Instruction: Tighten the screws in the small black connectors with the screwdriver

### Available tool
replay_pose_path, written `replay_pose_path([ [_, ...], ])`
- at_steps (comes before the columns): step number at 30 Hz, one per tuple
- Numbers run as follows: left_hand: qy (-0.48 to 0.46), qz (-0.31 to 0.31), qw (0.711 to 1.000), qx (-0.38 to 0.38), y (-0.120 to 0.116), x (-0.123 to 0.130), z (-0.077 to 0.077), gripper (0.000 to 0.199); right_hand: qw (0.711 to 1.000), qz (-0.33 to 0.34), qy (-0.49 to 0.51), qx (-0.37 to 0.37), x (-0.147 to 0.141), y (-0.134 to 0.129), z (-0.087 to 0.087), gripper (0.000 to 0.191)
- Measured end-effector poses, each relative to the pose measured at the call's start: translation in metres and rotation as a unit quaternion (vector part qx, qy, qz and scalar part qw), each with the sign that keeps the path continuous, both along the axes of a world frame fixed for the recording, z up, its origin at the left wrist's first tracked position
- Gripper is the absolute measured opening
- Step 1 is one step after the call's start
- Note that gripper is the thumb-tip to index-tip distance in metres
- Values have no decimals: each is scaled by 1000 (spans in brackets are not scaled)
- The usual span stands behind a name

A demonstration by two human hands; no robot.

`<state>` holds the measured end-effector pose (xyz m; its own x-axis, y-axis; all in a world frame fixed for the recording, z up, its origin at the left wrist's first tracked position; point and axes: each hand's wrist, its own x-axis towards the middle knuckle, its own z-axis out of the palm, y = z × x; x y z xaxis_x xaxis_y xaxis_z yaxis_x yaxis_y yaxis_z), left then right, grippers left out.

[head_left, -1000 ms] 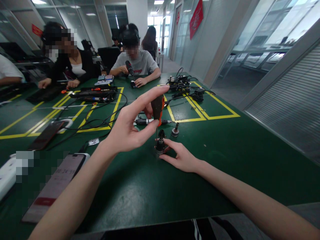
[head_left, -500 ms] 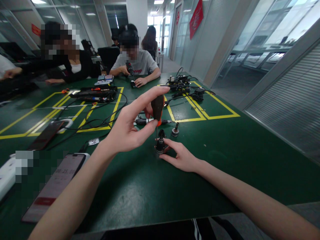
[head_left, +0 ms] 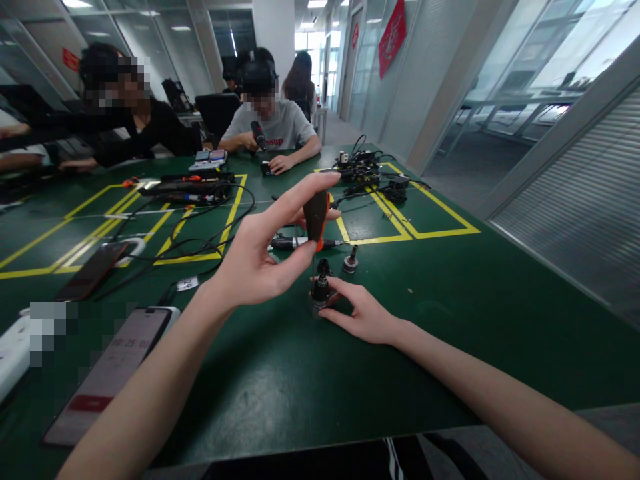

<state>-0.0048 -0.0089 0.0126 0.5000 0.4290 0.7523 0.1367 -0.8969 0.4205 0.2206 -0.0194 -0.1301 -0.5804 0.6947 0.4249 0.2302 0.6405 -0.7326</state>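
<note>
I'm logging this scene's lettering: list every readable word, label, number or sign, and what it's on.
"ssup": red, on the grey shirt; its start seems hidden.
"25": on the nearer phone, amid blurred digits.
Too blurred to read: white cable tag, red banner, small red sign, red sign at far left.

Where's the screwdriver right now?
The screwdriver is near the middle of the head view, in the left hand, pointing down beside the black part the right hand holds.
</note>
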Motion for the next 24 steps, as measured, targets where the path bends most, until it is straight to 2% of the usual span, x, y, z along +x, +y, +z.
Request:
replay_pose_path([
  [11, -9, -6, 1000, -7, 3, -2, -1, 75, 1000, -2, 11, 11, 0, 1, -4, 55],
  [24, -18, 35, 999, 10, 4, -1, -4, 74, 1000, 2, 9, 19, 0, 1, -2, 54],
])
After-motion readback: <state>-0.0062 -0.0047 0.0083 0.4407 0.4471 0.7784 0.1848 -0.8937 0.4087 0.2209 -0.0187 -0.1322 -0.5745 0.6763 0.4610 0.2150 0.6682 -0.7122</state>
